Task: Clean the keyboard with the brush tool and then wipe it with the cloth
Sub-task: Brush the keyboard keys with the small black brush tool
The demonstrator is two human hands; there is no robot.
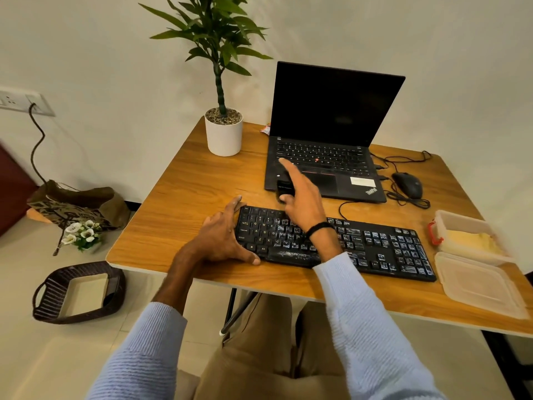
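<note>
pale blue ribbed sleeves [375, 327], black band [318, 228] on R wrist, tan trousers [259, 356]

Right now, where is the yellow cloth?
In the head view the yellow cloth lies inside the open plastic box at the right edge of the table, just right of the keyboard.
</note>
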